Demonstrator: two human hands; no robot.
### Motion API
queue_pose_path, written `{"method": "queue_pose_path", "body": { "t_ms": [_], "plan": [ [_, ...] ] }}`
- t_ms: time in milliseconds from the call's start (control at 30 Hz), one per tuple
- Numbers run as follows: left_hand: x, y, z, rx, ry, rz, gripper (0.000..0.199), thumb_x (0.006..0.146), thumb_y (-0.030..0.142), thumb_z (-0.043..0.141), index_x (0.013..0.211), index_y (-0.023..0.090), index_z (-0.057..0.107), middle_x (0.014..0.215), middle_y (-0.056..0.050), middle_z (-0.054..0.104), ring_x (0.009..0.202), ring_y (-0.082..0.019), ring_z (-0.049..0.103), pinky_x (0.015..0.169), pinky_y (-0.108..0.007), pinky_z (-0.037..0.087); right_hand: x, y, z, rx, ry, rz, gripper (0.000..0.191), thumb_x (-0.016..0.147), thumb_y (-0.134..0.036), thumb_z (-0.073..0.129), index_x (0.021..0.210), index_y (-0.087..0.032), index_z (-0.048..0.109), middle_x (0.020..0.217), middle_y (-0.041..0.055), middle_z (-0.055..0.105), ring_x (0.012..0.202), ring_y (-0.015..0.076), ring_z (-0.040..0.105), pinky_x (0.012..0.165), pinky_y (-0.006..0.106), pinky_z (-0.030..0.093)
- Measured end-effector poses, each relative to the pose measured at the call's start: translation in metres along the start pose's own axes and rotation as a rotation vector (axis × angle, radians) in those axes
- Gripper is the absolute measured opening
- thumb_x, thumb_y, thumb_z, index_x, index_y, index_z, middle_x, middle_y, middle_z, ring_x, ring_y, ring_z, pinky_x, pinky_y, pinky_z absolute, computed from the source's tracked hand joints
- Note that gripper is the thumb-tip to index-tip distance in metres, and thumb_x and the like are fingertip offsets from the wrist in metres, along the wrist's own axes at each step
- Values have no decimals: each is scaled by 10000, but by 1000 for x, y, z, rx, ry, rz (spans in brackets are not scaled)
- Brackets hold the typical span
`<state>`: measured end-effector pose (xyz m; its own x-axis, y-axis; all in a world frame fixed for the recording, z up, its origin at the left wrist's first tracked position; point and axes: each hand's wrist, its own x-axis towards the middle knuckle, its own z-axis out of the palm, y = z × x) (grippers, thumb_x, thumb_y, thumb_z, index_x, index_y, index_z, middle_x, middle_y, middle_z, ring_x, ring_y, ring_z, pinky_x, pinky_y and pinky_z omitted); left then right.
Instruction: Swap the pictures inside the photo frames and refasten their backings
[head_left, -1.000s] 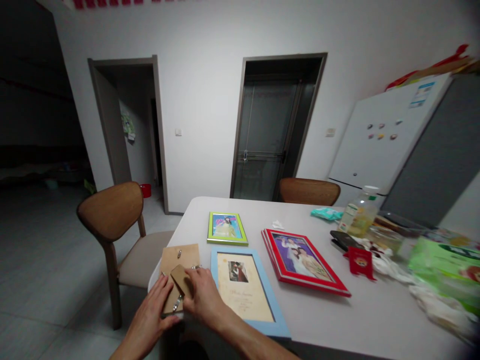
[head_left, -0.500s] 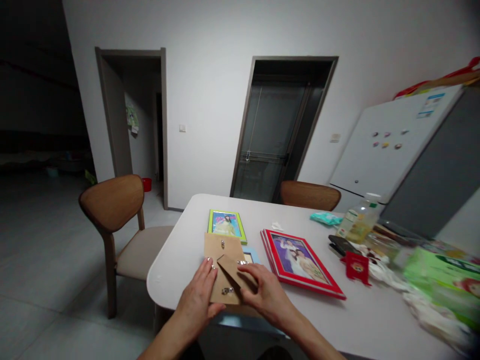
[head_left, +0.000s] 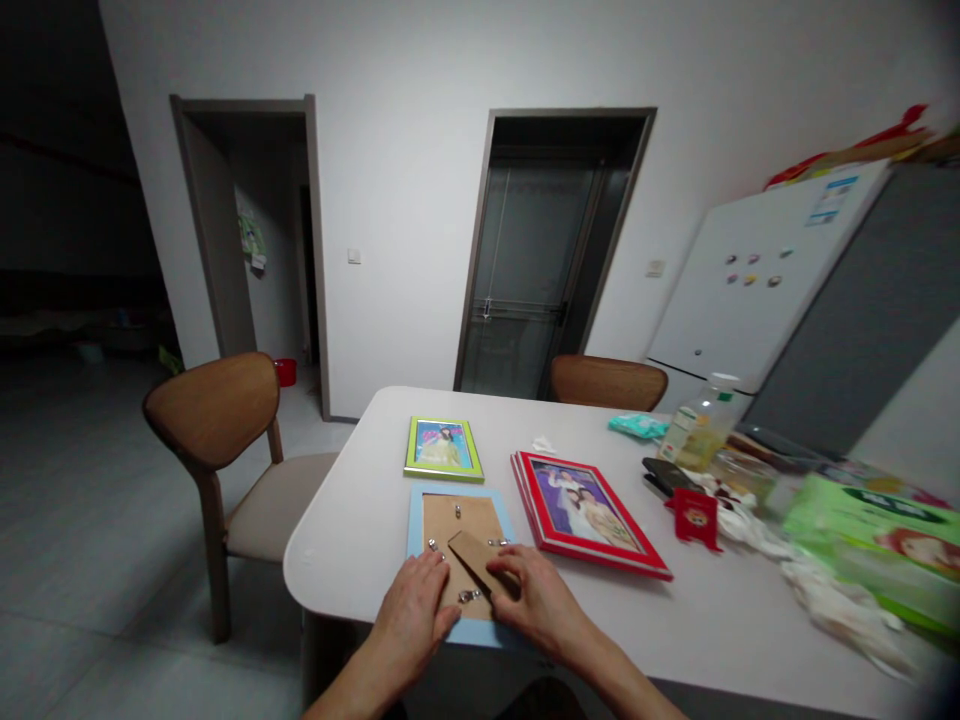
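A light blue photo frame (head_left: 415, 520) lies face down at the table's near edge, with a brown backing board (head_left: 480, 515) seated inside its rim. Small metal clips and a hanger show on the board. From its middle rises a brown stand flap (head_left: 471, 555), tilted up. My right hand (head_left: 541, 597) has this flap between thumb and fingers at its right side. My left hand (head_left: 412, 612) rests with fingers stretched over the lower left of the board and rim. Beyond the blue one is a green photo frame (head_left: 444, 450), picture up. Red photo frames (head_left: 592, 515) are stacked to the right.
The white table (head_left: 345, 520) has a rounded left corner. On its right side are a bottle (head_left: 701, 430), a dark phone-like object (head_left: 664, 478), a red packet (head_left: 696, 520), crumpled tissues and a green tissue pack (head_left: 862, 545). Wooden chairs (head_left: 217, 410) stand around it.
The backing board has come down into the light blue frame, now that more of the frame's rim shows around it. Both hands moved slightly nearer with it. The view shifted a little.
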<state>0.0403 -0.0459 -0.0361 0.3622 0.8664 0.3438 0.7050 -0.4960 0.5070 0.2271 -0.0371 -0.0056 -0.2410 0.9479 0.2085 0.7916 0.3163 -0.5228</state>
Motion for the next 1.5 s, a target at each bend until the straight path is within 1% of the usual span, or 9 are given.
{"method": "queue_pose_path", "body": {
  "t_ms": [133, 333, 467, 567, 833, 967, 1200, 1367, 1500],
  "plan": [
    [-3, 0, 0, 18, -19, 19, 341, 708, 198, 561, 1045, 157, 540, 1166, -145, 532, 1101, -268, 467, 963, -497, 304, -1, 1, 12, -26, 22, -30, 275, 596, -168, 504, 818, -168, 665, 922, 86, 596, 911, 211, 512, 826, 282, 373],
    [-12, -7, -5, 75, -109, 102, 504, 610, 368, 672, 1031, 139, 515, 1216, -162, 483, 1154, -278, 402, 977, -524, 250, -3, 11, 25, -95, 72, -81, 279, 639, -211, 526, 887, -168, 647, 1000, 97, 567, 924, 220, 493, 829, 319, 363],
    [-13, -6, -8, 88, -134, 78, 444, 593, 316, 692, 964, 138, 527, 1220, -164, 478, 1163, -269, 393, 985, -518, 233, 2, 16, 23, -115, 103, -107, 261, 755, -237, 435, 914, -177, 633, 991, 91, 566, 918, 198, 485, 825, 300, 357],
    [-13, -4, -9, 67, -141, 71, 372, 596, 294, 688, 904, 152, 535, 1227, -155, 473, 1166, -267, 388, 986, -527, 223, 14, 23, 21, -187, 158, -43, 279, 770, -195, 409, 947, -158, 622, 974, 102, 559, 914, 196, 472, 829, 288, 344],
    [-14, -5, -12, 40, -160, 73, 347, 612, 263, 672, 905, 145, 529, 1206, -151, 493, 1163, -262, 393, 1003, -518, 207, 41, 36, 20, -265, 122, 10, 238, 765, -169, 427, 746, -162, 665, 782, 87, 560, 791, 179, 480, 721, 253, 361],
    [-12, -2, -14, 40, -145, 51, 304, 605, 284, 673, 848, 162, 538, 1193, -135, 509, 1151, -266, 408, 997, -519, 220, 44, 35, 21, -260, 109, 3, 208, 734, -136, 448, 685, -154, 650, 780, 79, 554, 775, 168, 477, 702, 240, 364],
    [-9, -4, -14, 54, -152, 61, 394, 604, 301, 670, 947, 174, 523, 1200, -130, 505, 1145, -256, 418, 990, -524, 226, 40, 35, 19, -251, 97, -19, 238, 747, -136, 423, 681, -150, 651, 784, 77, 544, 778, 161, 478, 718, 246, 369],
    [-8, -9, -16, 27, -158, 46, 328, 585, 284, 687, 859, 171, 545, 1201, -118, 506, 1148, -243, 414, 1005, -494, 221, 22, 21, 20, -210, 150, -149, 244, 779, -184, 408, 855, -181, 640, 913, 84, 538, 876, 185, 457, 784, 297, 352],
    [-8, -14, -15, 0, -140, 44, 316, 582, 271, 687, 854, 173, 557, 1186, -106, 521, 1143, -235, 419, 1010, -481, 213, 2, -3, 26, -138, 44, -335, 219, 771, -176, 432, 866, -240, 618, 927, 41, 526, 883, 170, 440, 773, 301, 346]
  ]
}}
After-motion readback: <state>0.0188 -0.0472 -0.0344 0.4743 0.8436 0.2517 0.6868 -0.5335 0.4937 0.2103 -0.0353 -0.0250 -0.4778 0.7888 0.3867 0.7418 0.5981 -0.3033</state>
